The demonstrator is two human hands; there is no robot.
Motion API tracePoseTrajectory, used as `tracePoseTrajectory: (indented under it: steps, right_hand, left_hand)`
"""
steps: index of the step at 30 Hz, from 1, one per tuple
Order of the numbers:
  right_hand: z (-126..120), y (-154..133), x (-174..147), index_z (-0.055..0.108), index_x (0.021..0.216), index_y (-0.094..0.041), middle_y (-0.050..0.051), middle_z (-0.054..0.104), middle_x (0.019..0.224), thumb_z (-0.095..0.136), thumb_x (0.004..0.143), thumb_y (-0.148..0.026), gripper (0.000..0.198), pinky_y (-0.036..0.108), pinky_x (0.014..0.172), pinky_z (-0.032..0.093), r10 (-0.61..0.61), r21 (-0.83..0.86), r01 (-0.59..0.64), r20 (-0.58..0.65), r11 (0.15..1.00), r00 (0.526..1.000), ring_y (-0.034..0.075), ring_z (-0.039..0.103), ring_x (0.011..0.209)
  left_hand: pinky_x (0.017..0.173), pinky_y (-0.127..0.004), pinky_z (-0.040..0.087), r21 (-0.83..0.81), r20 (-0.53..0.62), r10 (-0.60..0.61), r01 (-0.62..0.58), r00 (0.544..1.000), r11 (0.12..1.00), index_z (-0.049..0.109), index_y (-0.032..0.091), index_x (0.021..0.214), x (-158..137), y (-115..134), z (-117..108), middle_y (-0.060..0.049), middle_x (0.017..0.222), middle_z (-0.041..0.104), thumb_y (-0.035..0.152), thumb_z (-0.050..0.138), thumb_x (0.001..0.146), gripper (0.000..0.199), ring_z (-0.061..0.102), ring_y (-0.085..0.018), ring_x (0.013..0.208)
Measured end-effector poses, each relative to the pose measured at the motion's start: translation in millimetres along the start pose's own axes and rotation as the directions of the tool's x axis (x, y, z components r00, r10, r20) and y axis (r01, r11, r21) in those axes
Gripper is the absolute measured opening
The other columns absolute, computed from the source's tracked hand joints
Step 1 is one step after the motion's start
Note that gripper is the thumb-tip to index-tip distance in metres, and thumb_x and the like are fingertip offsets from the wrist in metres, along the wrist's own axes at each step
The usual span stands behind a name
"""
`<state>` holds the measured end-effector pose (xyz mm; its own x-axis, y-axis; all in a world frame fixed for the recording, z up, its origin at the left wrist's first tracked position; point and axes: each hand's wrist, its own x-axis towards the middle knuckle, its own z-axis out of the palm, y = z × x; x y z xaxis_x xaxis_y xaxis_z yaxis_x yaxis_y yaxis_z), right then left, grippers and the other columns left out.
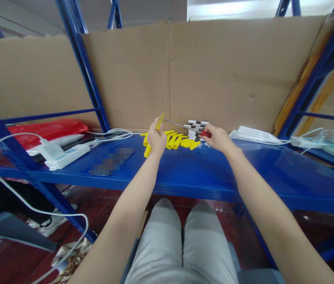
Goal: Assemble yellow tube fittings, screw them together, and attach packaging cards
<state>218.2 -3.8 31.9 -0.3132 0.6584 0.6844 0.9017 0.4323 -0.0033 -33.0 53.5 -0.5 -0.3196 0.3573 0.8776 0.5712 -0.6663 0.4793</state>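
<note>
Left hand [156, 138]: fingers closed around a yellow piece [160, 121], which sticks up from the grip toward 1 o'clock.
Right hand [216, 137]: curled around a red-handled tool [205, 134]; its thin metal shaft points to 10 o'clock, the tip near the yellow piece. Whether the 2 touch, I cannot tell.
Yellow tubes [171, 141]: lying at 3 o'clock from the left hand, with more at 8 o'clock.
Short yellow pieces [188, 143]: in a row between the 2 hands, on the blue shelf [196, 169].
White cylinders [196, 123]: dark-marked, stacked at 10 o'clock from the right hand.
White box [256, 134]: at 3 o'clock from the right hand.
White cables [116, 134]: coiled at 9 o'clock from the left hand.
Cardboard [208, 67]: standing at 12 o'clock behind everything.
</note>
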Motion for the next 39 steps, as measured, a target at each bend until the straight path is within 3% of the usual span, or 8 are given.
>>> tracePoseTrajectory:
  steps: [7, 14, 21, 29, 39]
  right_hand:
    - [-5.7, -11.8, -1.5, 0.065, 0.099, -0.021, 0.011, 0.074, 0.091, 0.054, 0.093, -0.033, 0.018, 0.031, 0.066, 0.042, 0.053, -0.05, -0.051, 0.048, 0.997, 0.997, 0.026, 0.068, 0.082]
    - [-6.6, -10.0, 0.2, 0.062, 0.106, -0.021, 0.011, 0.074, 0.092, 0.06, 0.088, -0.032, 0.021, 0.031, 0.064, 0.042, 0.077, -0.031, -0.077, 0.004, 0.997, 0.997, 0.029, 0.068, 0.084]
    - [-6.0, -15.2, -0.9, 0.067, 0.1, -0.02, 0.012, 0.075, 0.096, 0.052, 0.093, -0.035, 0.022, 0.032, 0.067, 0.042, 0.069, -0.061, -0.065, 0.058, 0.996, 0.996, 0.027, 0.068, 0.086]
    - [-1.8, -7.6, 0.1, 0.065, 0.107, -0.02, 0.01, 0.075, 0.092, 0.057, 0.088, -0.031, 0.024, 0.031, 0.065, 0.043, 0.042, -0.013, -0.042, -0.006, 0.999, 0.999, 0.026, 0.067, 0.082]
    - [-4.9, -9.7, -2.3, 0.07, 0.099, -0.022, 0.011, 0.075, 0.099, 0.051, 0.094, -0.033, 0.023, 0.031, 0.067, 0.042, -0.013, -0.021, 0.013, 0.006, 1.0, 1.0, 0.026, 0.067, 0.088]
  left_hand:
    - [0.116, -0.039, 0.04, -0.022, 0.023, -0.027, 0.028, 0.999, 0.999, 0.062, 0.026, 0.124, 2.1, -0.5, -1.9, -0.007, 0.128, 0.069, 0.018, 0.046, 0.094, 0.035, 0.056, -0.02, 0.132]
    - [0.116, -0.042, 0.039, -0.04, 0.04, -0.046, 0.047, 0.998, 0.998, 0.06, 0.025, 0.127, 1.7, -3.1, 0.2, -0.008, 0.132, 0.067, 0.019, 0.046, 0.095, 0.035, 0.055, -0.021, 0.133]
    - [0.116, -0.041, 0.039, -0.046, 0.052, -0.075, 0.077, 0.996, 0.996, 0.059, 0.024, 0.13, 2.9, -2.1, -1.3, -0.009, 0.135, 0.065, 0.022, 0.047, 0.097, 0.036, 0.054, -0.022, 0.134]
    - [0.115, -0.039, 0.04, -0.004, 0.044, -0.067, 0.067, 0.997, 0.998, 0.06, 0.022, 0.13, 0.5, 5.4, -1.7, -0.01, 0.135, 0.065, 0.02, 0.046, 0.097, 0.037, 0.053, -0.022, 0.135]
    - [0.114, -0.037, 0.042, -0.034, 0.049, -0.045, 0.047, 0.998, 0.998, 0.061, 0.025, 0.131, 3.1, -1.2, -0.9, -0.008, 0.134, 0.066, 0.02, 0.049, 0.095, 0.038, 0.056, -0.021, 0.132]
